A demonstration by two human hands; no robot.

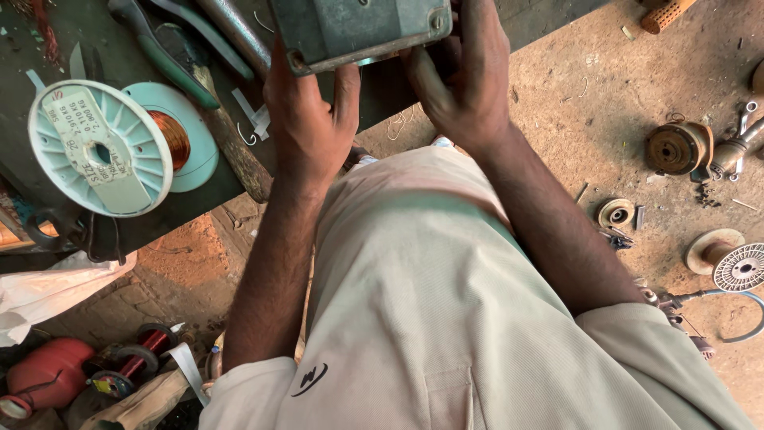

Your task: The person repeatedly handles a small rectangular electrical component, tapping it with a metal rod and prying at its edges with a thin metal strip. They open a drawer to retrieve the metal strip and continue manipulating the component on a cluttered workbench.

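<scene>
From where I watch, far left on the dark workbench [48, 179] lies a pale turquoise plastic spool of copper wire [119, 143], tipped on its side near the bench's near edge, with a wooden-handled tool [231, 147] slanting just to its right. Next comes my left hand [306, 119], fingers curled up and closed against the underside and left corner of the grey, rounded-corner metal housing [358, 28], which overhangs the bench's near edge directly ahead of both hands. The housing's long axis runs left to right, tilted slightly, its right end higher. My right hand [461, 76] wraps its right end, fingers closed over the edge there, though the fingertips are hidden behind the metal. Both hands are on it, about equally close. Farther right, on the dirt floor [573, 95], rusty round motor parts [676, 147] lie well apart from the hands.
</scene>
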